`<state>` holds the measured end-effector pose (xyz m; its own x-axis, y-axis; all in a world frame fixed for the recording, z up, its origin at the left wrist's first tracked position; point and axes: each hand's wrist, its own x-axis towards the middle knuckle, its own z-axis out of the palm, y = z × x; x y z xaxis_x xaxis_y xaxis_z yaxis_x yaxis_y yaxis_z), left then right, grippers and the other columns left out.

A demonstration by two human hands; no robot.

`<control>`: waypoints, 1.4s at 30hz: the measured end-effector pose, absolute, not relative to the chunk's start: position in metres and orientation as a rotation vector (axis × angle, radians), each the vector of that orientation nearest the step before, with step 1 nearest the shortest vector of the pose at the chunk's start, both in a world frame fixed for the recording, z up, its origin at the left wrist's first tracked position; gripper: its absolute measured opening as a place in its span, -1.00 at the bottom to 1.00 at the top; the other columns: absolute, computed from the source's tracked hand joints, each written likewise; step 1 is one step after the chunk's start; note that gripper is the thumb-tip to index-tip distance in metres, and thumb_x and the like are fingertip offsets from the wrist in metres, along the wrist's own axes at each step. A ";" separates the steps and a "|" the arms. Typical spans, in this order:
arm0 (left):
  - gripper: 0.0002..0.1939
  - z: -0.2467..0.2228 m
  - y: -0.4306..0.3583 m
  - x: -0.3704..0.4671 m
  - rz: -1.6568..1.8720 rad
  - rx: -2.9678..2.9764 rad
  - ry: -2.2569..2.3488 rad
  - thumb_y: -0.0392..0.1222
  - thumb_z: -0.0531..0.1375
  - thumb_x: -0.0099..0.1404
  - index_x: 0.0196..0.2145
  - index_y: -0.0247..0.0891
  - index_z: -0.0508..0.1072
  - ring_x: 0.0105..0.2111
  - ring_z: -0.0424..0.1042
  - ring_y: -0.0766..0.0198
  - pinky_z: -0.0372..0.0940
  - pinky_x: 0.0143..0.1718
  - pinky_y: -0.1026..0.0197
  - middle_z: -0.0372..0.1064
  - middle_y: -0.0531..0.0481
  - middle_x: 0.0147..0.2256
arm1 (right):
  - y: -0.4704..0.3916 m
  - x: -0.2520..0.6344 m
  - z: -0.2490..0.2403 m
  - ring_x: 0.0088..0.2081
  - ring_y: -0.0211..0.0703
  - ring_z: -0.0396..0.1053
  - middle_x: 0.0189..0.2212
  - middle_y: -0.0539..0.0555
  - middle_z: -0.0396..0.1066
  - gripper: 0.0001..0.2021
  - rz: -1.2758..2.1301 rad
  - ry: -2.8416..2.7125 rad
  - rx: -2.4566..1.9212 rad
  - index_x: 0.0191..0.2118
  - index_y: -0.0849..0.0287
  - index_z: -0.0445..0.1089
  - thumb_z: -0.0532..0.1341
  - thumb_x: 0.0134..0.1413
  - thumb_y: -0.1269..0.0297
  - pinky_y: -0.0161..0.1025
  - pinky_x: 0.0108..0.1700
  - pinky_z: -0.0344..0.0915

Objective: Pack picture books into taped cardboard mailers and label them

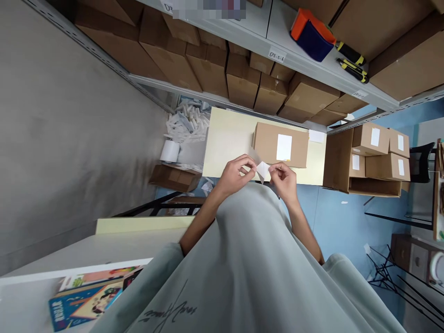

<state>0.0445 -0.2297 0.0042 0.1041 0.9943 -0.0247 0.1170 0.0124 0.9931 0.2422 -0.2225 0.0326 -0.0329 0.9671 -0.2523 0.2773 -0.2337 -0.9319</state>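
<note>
Shirt (249,259) is nearest. Past it, at 12 o'clock, the left hand (236,175) and right hand (285,182) pinch some paper (262,171), fingertips closed on its edges, maybe to steady it. Its long way seems to run 11 to 5 o'clock, low tip toward 6. One box (266,141) lies at its 1 o'clock.

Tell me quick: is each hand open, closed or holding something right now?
Left hand: closed, pinching one side of a small white slip between thumb and fingers.
Right hand: closed, pinching the slip's other side.
</note>
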 end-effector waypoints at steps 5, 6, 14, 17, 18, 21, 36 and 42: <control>-0.93 -0.030 -0.226 0.021 0.905 1.380 1.537 -0.18 0.17 0.29 -0.34 -0.16 0.45 -0.21 0.53 0.19 0.41 -0.30 0.25 0.52 -0.04 -0.23 | -0.221 0.260 0.025 -0.56 -0.22 0.31 -0.64 -0.14 0.31 -0.79 1.295 -1.161 -1.681 -0.33 0.06 0.44 0.28 0.08 0.04 -0.25 -0.44 0.26; -0.94 -0.038 -0.224 0.014 0.860 1.384 1.595 -0.20 0.17 0.29 -0.34 -0.16 0.44 -0.20 0.54 0.17 0.40 -0.28 0.24 0.53 -0.05 -0.23 | -0.221 0.264 0.024 -0.56 -0.22 0.32 -0.64 -0.13 0.31 -0.79 1.285 -1.143 -1.696 -0.34 0.07 0.44 0.29 0.07 0.04 -0.25 -0.44 0.26; -0.91 -0.080 -0.192 -0.070 0.504 1.218 2.186 -0.21 0.20 0.32 -0.25 -0.19 0.52 -0.12 0.60 0.01 0.37 -0.02 0.12 0.64 -0.11 -0.21 | -0.222 0.288 0.023 -0.59 -0.26 0.28 -0.63 -0.10 0.35 -0.78 1.282 -1.055 -1.701 -0.37 0.10 0.45 0.34 0.04 0.05 -0.28 -0.51 0.24; -0.82 -0.079 -0.164 -0.114 0.424 1.134 2.389 -0.16 0.19 0.38 -0.17 -0.25 0.56 -0.02 0.59 -0.05 0.35 0.05 0.05 0.66 -0.21 -0.11 | -0.221 0.287 0.029 -0.56 -0.25 0.38 -0.56 -0.08 0.41 -0.79 1.283 -1.046 -1.673 -0.35 0.11 0.46 0.35 0.08 0.08 -0.29 -0.49 0.32; -0.79 -0.077 -0.152 -0.129 0.406 1.100 2.444 -0.15 0.19 0.39 -0.14 -0.28 0.57 0.01 0.59 -0.07 0.34 0.09 0.02 0.66 -0.25 -0.08 | -0.221 0.286 0.031 -0.53 -0.22 0.44 -0.53 -0.07 0.42 -0.79 1.281 -1.050 -1.666 -0.35 0.11 0.46 0.36 0.09 0.07 -0.29 -0.50 0.34; -0.63 -0.063 -0.110 -0.176 0.437 0.999 2.521 -0.08 0.20 0.42 0.04 -0.40 0.56 0.13 0.53 -0.13 0.29 0.21 -0.08 0.61 -0.40 0.05 | -0.220 0.279 0.035 -0.43 -0.12 0.58 -0.45 -0.04 0.44 -0.74 1.267 -1.064 -1.652 -0.34 0.11 0.45 0.36 0.13 0.01 -0.31 -0.53 0.36; -0.39 -0.011 -0.158 0.058 0.876 0.895 1.030 0.42 0.38 0.25 -0.17 -0.23 0.56 0.03 0.64 -0.05 0.48 0.16 -0.10 0.68 -0.24 -0.12 | -0.226 0.264 0.024 -0.23 -0.09 0.58 -0.26 0.10 0.55 -0.73 0.577 -1.460 -1.624 -0.20 0.05 0.49 0.20 0.47 0.00 -0.15 -0.26 0.58; -0.39 -0.007 -0.184 0.099 0.933 0.661 1.064 0.39 0.46 0.15 -0.22 -0.22 0.51 -0.01 0.64 0.03 0.55 0.09 -0.04 0.66 -0.15 -0.12 | -0.243 0.276 0.009 -0.30 -0.10 0.58 -0.24 0.14 0.62 -0.81 0.427 -1.866 -1.656 -0.14 0.00 0.59 0.23 0.46 0.13 -0.18 -0.25 0.48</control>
